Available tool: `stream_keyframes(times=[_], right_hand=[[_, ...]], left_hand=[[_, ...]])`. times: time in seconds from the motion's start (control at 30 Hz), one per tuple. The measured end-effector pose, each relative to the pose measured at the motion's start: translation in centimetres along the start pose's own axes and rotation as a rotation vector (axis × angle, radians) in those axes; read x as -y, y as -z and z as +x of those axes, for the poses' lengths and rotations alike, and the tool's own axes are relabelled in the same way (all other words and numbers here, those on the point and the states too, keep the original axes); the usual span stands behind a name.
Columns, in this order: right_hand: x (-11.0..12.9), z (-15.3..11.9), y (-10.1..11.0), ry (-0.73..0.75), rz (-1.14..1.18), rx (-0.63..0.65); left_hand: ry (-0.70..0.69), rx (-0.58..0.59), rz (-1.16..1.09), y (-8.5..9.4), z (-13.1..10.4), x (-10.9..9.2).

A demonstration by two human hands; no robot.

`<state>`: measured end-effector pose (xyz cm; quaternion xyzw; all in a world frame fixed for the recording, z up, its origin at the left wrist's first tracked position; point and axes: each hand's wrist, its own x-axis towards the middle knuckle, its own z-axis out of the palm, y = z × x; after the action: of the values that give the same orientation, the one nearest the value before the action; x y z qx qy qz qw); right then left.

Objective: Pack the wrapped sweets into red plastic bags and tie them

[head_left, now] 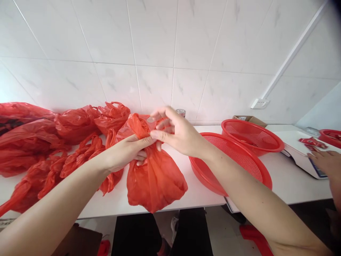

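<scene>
A thin red plastic bag (157,181) with a bulging bottom hangs in front of me at the table's front edge, its neck gathered and twisted. My left hand (130,149) is closed round that neck from the left. From the right, my right hand (173,129) reaches to the top of the bag, its fingers curled and red film showing between them and the thumb. Its thumb tip meets my left fingertips. The bag's contents do not show clearly.
Several filled red bags (77,122) crowd the white table's left side. On the right stand two red perforated baskets (250,167) (253,133), a small cardboard box (250,120) and a white scale (295,149) bearing red packets (313,143). Another person's hand (326,163) is by the scale.
</scene>
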<state>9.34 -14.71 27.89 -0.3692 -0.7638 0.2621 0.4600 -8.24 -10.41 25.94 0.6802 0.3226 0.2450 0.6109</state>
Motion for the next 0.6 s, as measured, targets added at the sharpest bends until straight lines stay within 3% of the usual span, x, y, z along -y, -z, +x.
stream_keyframes(times=[0.1,0.23,0.33,0.4,0.5,0.6], right_hand=[[-1.7,-1.3,-0.1,-0.073,0.108,0.117],[-0.5,-3.5,-1.2,0.009,0.112,-0.109],[1.0,-4.9,-2.1,0.066,0.097,-0.115],[0.7,-5.0,-2.6,0.069,0.076,-0.136],[-1.9,-3.8,-3.5,-0.034,0.082,-0.181],[-5.4,-2.3,-4.6,-0.146,0.138,-0.151]], left_hand=[[0.050,0.019,-0.058,0.3,0.0,0.5],[-0.035,0.037,-0.068,0.8,-0.1,0.8],[-0.139,0.073,0.136,1.9,-0.5,0.6],[-0.154,0.122,0.345,2.7,-0.8,0.4],[-0.177,0.131,0.585,2.8,-0.8,0.3],[-0.299,-0.056,0.790,1.7,0.2,1.0]])
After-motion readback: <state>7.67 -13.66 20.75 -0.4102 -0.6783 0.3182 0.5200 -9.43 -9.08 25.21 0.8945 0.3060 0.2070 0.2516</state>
